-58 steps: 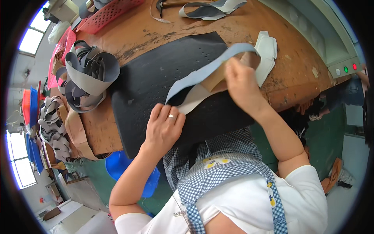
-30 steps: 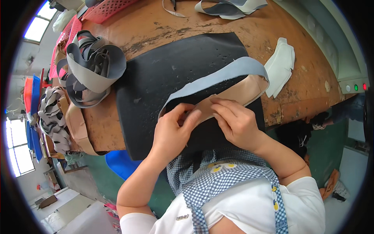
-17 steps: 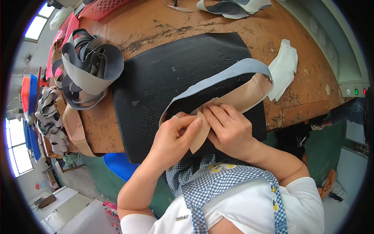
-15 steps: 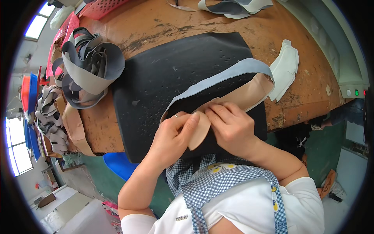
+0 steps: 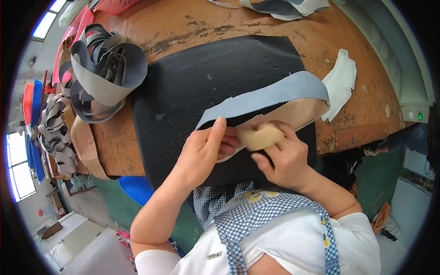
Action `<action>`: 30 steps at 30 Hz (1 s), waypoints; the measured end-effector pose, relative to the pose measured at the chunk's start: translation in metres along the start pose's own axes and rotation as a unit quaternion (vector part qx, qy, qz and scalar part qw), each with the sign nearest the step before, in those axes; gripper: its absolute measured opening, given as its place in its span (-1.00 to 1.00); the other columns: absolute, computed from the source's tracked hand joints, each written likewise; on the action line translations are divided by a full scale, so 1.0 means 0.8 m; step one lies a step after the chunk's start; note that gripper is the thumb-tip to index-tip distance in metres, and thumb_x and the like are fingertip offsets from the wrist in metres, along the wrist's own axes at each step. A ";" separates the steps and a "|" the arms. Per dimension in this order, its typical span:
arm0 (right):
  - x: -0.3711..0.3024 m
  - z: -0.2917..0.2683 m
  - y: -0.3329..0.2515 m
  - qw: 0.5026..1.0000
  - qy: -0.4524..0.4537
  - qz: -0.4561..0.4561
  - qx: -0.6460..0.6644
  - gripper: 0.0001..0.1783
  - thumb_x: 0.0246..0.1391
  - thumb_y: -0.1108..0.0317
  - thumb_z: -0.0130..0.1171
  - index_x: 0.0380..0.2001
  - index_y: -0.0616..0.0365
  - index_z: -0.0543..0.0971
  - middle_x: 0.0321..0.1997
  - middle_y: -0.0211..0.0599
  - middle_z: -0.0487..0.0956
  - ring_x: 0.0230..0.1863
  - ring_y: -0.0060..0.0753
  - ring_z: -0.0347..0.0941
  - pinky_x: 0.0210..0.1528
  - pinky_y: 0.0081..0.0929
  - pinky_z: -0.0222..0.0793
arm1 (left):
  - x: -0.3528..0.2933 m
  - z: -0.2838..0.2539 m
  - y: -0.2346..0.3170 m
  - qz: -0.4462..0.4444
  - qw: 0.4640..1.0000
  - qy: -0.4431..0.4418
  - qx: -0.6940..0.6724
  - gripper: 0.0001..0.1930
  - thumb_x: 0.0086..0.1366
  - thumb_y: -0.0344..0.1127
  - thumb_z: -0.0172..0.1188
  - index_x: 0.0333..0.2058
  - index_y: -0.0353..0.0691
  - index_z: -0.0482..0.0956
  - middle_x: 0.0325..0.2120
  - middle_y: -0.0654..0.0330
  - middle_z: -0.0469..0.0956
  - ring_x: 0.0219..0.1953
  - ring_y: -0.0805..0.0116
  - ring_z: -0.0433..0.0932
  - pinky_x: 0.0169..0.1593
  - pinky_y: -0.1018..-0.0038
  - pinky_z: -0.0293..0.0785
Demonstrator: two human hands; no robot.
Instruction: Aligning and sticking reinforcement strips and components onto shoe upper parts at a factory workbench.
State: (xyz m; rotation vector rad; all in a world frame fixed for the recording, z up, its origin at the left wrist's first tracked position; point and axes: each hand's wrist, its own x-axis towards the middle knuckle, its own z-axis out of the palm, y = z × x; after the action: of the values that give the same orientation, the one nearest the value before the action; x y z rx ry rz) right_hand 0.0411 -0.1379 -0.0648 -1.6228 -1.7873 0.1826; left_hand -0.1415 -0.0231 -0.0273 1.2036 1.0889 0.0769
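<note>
A long looped strip [image 5: 270,94], blue-grey on one face and tan on the other, curves over the black mat [image 5: 178,101]. My left hand [image 5: 201,149] is closed on the near part of the strip, thumb up and fingers bent. Just beside it, my right hand [image 5: 288,156] grips a cream curved piece [image 5: 263,137] between thumb side and fingers. Motion blurs that piece, and I cannot tell whether it joins the strip.
A tangled heap of grey strips [image 5: 105,68] lies left of the mat on the worn wooden table [image 5: 183,23]. White cut pieces [image 5: 340,85] lie at its right. Pink baskets [image 5: 75,30] and more strips [image 5: 57,133] stand along the left edge.
My right hand has turned and drawn away from the left, with the cream piece now in its fingers. The blue-grey face of the strip shows wider.
</note>
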 end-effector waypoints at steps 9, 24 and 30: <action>-0.007 0.010 0.004 0.998 -0.030 0.004 -0.063 -0.51 -0.03 0.32 0.34 -0.01 0.32 0.60 0.08 -0.13 0.59 0.05 -0.03 0.50 0.02 -0.28 0.52 | 0.002 0.014 -0.004 0.093 0.971 0.062 0.211 -0.73 0.31 -0.26 0.29 -0.24 -0.42 0.64 -0.48 0.12 0.65 -0.43 0.47 0.57 -0.33 0.50 0.48; -0.011 0.017 0.004 0.989 -0.066 -0.039 -0.130 -0.46 -0.10 0.25 0.40 -0.02 0.26 0.65 0.18 -0.12 0.52 0.09 -0.14 0.41 0.03 -0.33 0.45 | 0.010 0.011 -0.007 0.096 0.942 0.103 0.304 -0.73 0.30 -0.24 0.20 -0.30 -0.39 0.67 -0.58 -0.02 0.60 -0.55 0.29 0.60 -0.40 0.40 0.49; -0.012 0.017 0.004 0.986 -0.076 -0.051 -0.140 -0.40 -0.02 0.11 0.36 0.04 0.25 0.61 0.21 -0.07 0.47 0.16 -0.12 0.36 0.09 -0.27 0.36 | 0.011 0.013 -0.008 0.078 0.948 0.114 0.287 -0.72 0.28 -0.26 0.17 -0.31 -0.43 0.66 -0.59 -0.06 0.60 -0.55 0.27 0.61 -0.39 0.39 0.50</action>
State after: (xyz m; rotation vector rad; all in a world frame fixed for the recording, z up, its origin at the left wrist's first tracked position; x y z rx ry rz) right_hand 0.0355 -0.1415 -0.0808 -1.7440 -2.0824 0.0066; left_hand -0.1327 -0.0276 -0.0386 1.8412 1.2600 0.0199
